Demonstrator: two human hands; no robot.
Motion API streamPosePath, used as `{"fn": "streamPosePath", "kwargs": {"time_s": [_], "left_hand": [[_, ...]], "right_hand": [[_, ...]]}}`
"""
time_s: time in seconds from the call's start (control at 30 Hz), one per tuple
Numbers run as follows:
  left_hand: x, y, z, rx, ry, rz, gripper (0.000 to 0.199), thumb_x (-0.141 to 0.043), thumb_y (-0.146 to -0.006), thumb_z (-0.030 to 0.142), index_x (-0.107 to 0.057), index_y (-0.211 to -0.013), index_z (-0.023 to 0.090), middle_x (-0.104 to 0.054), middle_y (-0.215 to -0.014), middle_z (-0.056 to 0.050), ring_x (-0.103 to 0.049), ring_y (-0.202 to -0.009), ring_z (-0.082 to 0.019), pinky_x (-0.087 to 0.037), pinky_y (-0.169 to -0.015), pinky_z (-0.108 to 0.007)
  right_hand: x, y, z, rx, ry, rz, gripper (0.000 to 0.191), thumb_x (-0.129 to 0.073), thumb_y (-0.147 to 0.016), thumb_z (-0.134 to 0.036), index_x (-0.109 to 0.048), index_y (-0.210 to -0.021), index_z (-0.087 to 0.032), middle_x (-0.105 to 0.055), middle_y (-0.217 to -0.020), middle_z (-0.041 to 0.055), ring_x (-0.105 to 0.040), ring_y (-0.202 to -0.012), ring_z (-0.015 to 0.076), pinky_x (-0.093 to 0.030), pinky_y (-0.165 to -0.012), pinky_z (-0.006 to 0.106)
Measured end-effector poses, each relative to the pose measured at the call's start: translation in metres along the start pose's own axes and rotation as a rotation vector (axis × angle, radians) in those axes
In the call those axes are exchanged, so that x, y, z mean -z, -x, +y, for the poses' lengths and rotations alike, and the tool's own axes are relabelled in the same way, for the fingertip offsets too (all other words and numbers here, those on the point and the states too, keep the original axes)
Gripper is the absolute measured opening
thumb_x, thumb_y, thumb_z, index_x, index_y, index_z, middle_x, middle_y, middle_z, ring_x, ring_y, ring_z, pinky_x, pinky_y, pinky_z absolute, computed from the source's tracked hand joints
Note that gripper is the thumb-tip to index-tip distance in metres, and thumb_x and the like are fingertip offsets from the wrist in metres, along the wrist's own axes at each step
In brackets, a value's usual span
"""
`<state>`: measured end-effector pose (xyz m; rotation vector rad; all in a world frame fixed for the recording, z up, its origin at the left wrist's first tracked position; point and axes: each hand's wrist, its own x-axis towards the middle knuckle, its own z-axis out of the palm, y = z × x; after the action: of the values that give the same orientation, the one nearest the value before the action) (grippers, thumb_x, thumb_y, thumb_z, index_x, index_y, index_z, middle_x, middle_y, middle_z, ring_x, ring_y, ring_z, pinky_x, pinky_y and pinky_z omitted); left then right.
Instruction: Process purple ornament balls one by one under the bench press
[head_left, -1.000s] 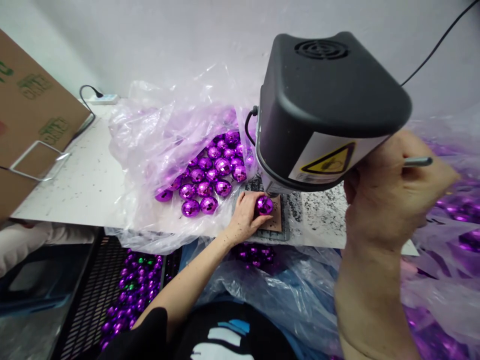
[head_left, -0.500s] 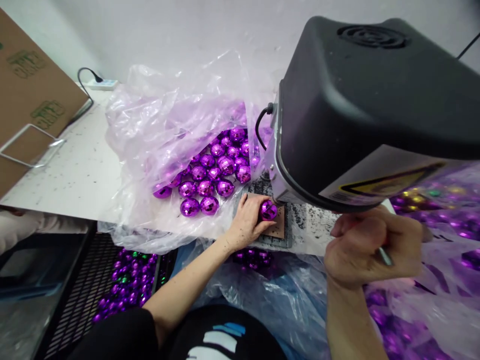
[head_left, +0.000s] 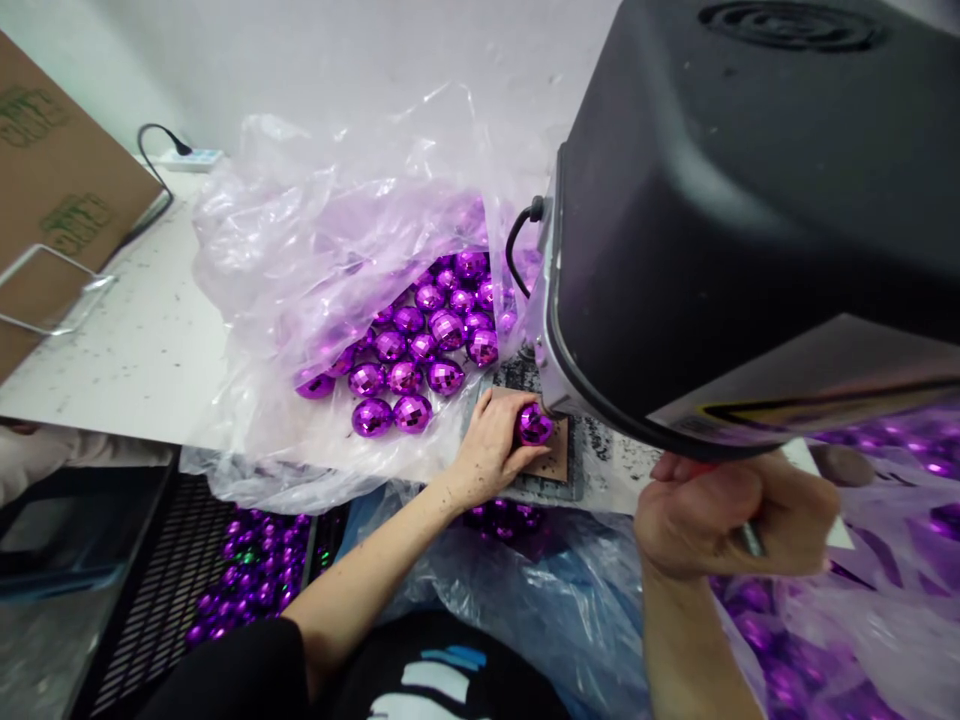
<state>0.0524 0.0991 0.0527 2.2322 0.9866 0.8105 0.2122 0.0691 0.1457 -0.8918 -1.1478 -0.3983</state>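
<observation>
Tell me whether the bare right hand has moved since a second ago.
Yes: judged against the flat brown square plate, the right hand has shifted left and lower in the picture.

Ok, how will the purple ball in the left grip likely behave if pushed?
The purple ball would probably roll, given its rounded form. Its shiny surface may be slippery in the left grip. It is likely fairly stiff: its visible outline looks undented.
</observation>
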Motion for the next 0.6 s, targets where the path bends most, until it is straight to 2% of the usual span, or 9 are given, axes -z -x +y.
{"fn": "streamPosePath", "kwargs": {"time_s": [0.17, 0.37, 0.5, 0.6], "left_hand": [[0.000, 0.000, 0.000, 0.001, -0.023, -0.001, 0.045, -0.057, -0.095, 0.037, -0.048, -0.135, 0.018, -0.063, -0.125, -0.013, -0.056, -0.120, -0.027, -0.036, -0.112, -0.048], [-0.001, 0.000, -0.001, -0.008, -0.025, 0.003, 0.045, -0.056, -0.096, 0.037, -0.046, -0.135, 0.018, -0.062, -0.123, -0.013, -0.057, -0.120, -0.028, -0.038, -0.110, -0.049], [-0.001, 0.000, -0.001, -0.017, -0.024, 0.020, 0.048, -0.059, -0.094, 0.040, -0.045, -0.135, 0.017, -0.062, -0.122, -0.014, -0.057, -0.119, -0.029, -0.037, -0.111, -0.050], [0.000, -0.001, -0.001, -0.035, -0.014, 0.040, 0.049, -0.061, -0.093, 0.040, -0.045, -0.132, 0.016, -0.061, -0.123, -0.014, -0.056, -0.119, -0.029, -0.037, -0.110, -0.050]], "right_hand": [[0.000, 0.001, -0.002, -0.026, 0.010, -0.028, 0.040, -0.056, -0.083, -0.023, -0.038, -0.051, -0.009, -0.038, -0.047, -0.0004, -0.043, -0.046, 0.0060, -0.034, -0.043, 0.019], [-0.003, 0.017, 0.007, -0.004, 0.039, 0.070, 0.023, -0.049, -0.086, -0.022, -0.050, -0.065, -0.012, -0.041, -0.052, -0.0013, -0.045, -0.048, 0.0065, -0.039, -0.048, 0.022], [0.008, 0.028, 0.015, -0.022, 0.078, -0.021, 0.020, -0.052, -0.086, -0.028, -0.060, -0.073, -0.015, -0.045, -0.053, -0.0004, -0.047, -0.050, 0.0083, -0.045, -0.054, 0.026], [0.016, 0.014, 0.006, -0.079, 0.097, -0.114, 0.024, -0.052, -0.087, -0.031, -0.064, -0.076, -0.014, -0.046, -0.052, -0.0002, -0.047, -0.049, 0.0075, -0.038, -0.048, 0.022]]}}
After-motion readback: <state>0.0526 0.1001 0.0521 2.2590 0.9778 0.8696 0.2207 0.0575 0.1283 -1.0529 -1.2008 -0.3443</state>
